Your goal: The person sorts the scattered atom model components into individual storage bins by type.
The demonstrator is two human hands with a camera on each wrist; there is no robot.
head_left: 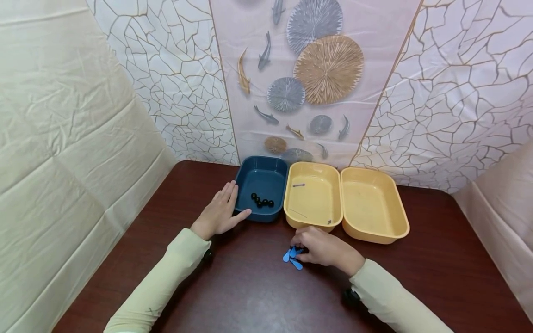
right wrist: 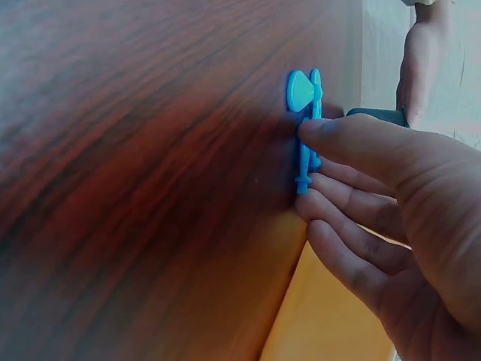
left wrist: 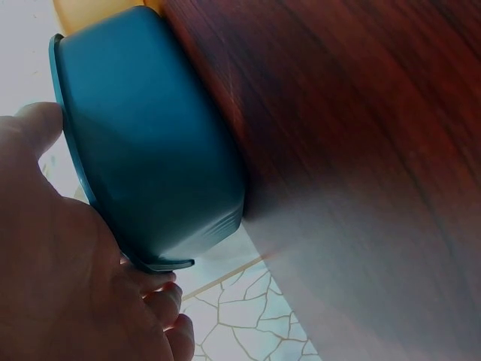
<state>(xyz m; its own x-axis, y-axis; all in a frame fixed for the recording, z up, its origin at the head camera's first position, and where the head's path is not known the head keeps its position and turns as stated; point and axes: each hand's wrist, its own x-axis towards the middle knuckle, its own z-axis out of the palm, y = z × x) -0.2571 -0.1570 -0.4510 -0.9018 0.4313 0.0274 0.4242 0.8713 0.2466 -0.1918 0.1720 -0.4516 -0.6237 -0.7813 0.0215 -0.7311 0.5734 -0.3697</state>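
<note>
Near the table's middle, my right hand [head_left: 322, 247] pinches at small blue plastic pieces [head_left: 293, 252] with teardrop-shaped ends and thin stems. In the right wrist view its thumb [right wrist: 353, 143] presses on the blue pieces [right wrist: 304, 135], with the fingers curled on the other side. Several of them lie bunched together on the table. My left hand [head_left: 220, 210] rests against the near left corner of a dark blue bin [head_left: 261, 215], fingers straight along its side and thumb at the front rim. The left wrist view shows the thumb touching that bin's rim [left wrist: 71, 143].
Several shiny black balls [head_left: 265, 202] lie inside the blue bin. Beside it stands a yellow bin [head_left: 313, 173] holding a few small thin items [head_left: 298, 185]. Another yellow bin [head_left: 374, 208] is at its right. A patterned cloth [head_left: 200, 83] hangs behind the brown table [head_left: 250, 296].
</note>
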